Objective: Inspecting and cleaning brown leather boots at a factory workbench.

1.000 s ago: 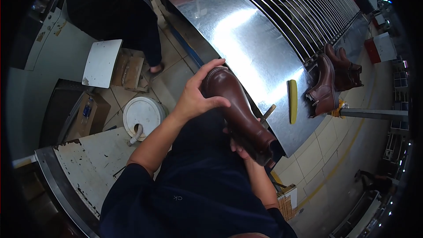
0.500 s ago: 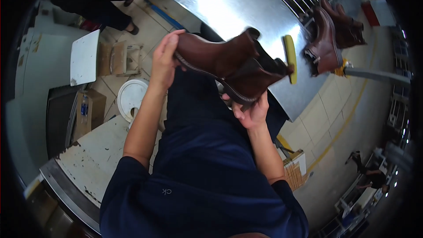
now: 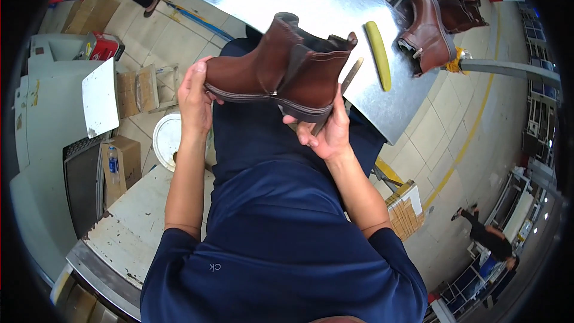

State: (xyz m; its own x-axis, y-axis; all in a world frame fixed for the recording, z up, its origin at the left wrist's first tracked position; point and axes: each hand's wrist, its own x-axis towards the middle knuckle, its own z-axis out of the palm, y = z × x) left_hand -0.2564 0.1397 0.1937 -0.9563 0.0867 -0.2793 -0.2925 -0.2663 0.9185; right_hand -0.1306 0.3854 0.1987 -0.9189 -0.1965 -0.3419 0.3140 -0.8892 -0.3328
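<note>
A brown leather ankle boot (image 3: 257,78) is held upright over my lap, its toe to the left and its dark opening upward. My left hand (image 3: 196,98) closes round the toe, thumb on the upper. Under the heel, my right hand (image 3: 327,128) supports the sole with bent fingers, its thumb along the heel's back. A narrow, flat, dark strip (image 3: 353,75) rises beside that thumb and seems to pass through the right hand; its kind is unclear. Beyond lies a long yellow-green stick (image 3: 378,57) on the metal table (image 3: 394,110).
More brown boots (image 3: 427,30) stand at the table's far right, by metal rods. To my left are a round white lid (image 3: 167,140), a chipped white surface (image 3: 134,221) and a cardboard box (image 3: 128,152) with a bottle. Another person (image 3: 493,239) is far right.
The boot has moved up and left in the picture and turned more level, showing its side more fully. Both hands moved with it. The narrow strip by my right hand now shows.
</note>
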